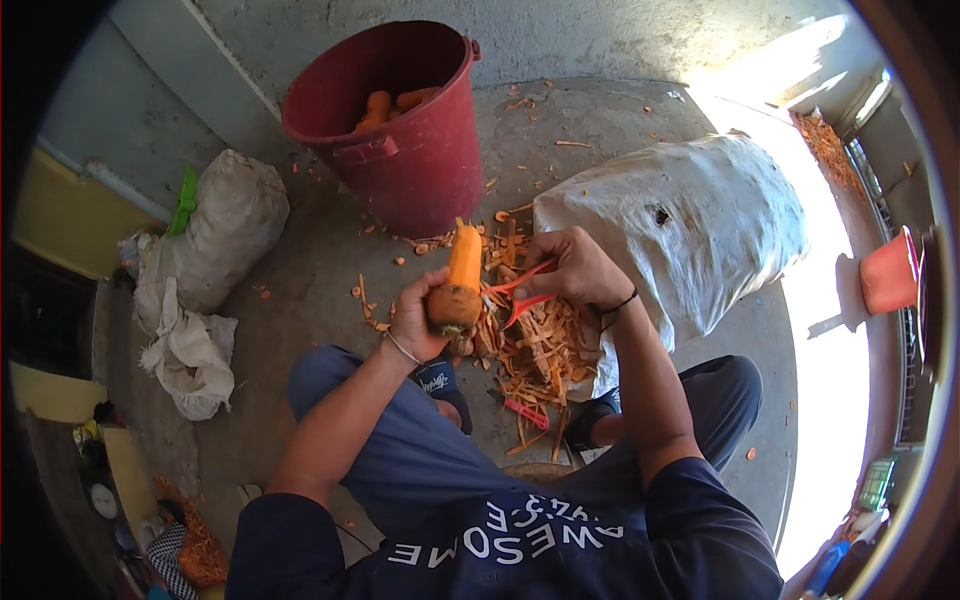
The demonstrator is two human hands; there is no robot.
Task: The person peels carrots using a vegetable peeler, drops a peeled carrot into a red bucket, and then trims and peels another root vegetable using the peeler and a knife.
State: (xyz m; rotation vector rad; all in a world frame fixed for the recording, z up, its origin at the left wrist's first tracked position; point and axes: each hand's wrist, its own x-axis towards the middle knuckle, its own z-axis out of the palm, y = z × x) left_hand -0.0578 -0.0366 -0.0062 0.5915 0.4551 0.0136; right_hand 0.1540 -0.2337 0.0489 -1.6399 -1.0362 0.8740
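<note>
My left hand [418,318] is wrapped round the thick end of a carrot [464,262]. The carrot's upper part is bright and peeled, while the darker skin remains at the bottom by the stem. Close to its right side, my right hand [575,268] grips an orange-red peeler [530,290]; the blade is near the carrot, and whether they touch I cannot tell. Below both hands lies a heap of carrot peelings [545,350] on the floor between my feet. A red-handled tool [526,413] rests among the peelings, its other end partly hidden.
A dark red bucket [430,170] with carrots [376,110] inside stands ahead. To the right lies a large white sack [690,220]. More sacks [225,230] sit at the left by the wall. A red container [888,275] is at the far right.
</note>
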